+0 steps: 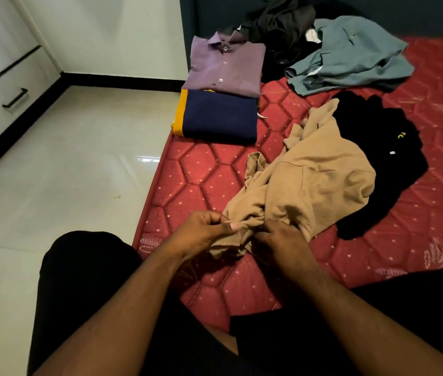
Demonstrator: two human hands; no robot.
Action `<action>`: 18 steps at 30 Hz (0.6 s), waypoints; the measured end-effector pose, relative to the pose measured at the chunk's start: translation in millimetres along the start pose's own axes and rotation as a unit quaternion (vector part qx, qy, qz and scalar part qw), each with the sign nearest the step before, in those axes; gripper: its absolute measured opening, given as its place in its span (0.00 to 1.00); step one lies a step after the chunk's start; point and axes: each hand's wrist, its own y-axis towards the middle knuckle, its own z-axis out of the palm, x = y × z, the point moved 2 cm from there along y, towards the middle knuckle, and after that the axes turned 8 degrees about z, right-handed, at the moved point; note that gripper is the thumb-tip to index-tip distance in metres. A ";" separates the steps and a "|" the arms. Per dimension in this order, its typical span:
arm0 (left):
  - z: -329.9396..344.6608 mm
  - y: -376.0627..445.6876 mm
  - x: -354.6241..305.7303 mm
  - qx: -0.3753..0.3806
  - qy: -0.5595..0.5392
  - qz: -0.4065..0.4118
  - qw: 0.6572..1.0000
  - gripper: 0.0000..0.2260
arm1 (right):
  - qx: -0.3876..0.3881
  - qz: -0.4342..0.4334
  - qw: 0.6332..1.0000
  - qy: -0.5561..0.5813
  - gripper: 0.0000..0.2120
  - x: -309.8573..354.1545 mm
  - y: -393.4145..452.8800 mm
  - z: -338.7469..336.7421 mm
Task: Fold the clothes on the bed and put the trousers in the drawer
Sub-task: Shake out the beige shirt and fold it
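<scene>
**On the bed's near edge: getting hold of the tan top**

On the red bed (193, 169), right in front of me, the crumpled tan garment (310, 183) is my current piece. My left hand (201, 232) and right hand (277, 240) both pinch its near hem. Two shirts (223, 99) already sit folded. Next, I judge, it needs spreading flat. The drawer (5, 104) waits closed, well off to my left.

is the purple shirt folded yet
Folded: the purple shirt lies as a neat buttoned rectangle, collar up, on the bed.
</scene>
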 end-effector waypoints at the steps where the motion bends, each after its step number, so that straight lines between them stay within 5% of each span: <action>1: 1.7 -1.2 -1.7 0.011 -0.023 0.000 1.000 0.04 | -0.019 -0.003 1.000 -0.005 0.13 0.9 -1.4 2.3; 4: 1.3 -3.6 -1.5 0.019 -0.095 -0.009 0.995 0.03 | -0.084 -0.020 0.996 0.016 0.12 2.7 -4.6 0.9; 8: -9.5 -2.4 -5.0 -0.059 -0.076 0.008 0.995 0.03 | -0.207 -0.122 0.967 0.082 0.09 6.3 -2.9 -27.7; 10: -15.8 -1.6 -8.1 -0.107 0.041 0.053 0.992 0.06 | -0.236 -0.163 0.952 0.106 0.09 5.6 -0.7 -42.2; 13: -14.5 -5.4 -14.9 -0.138 0.277 0.128 0.942 0.10 | -0.221 -0.171 0.949 0.147 0.10 1.1 -2.8 -52.1; 18: 9.7 -7.4 -19.8 -0.105 0.097 0.108 0.984 0.09 | -0.180 -0.182 0.949 0.185 0.13 10.2 1.5 -49.7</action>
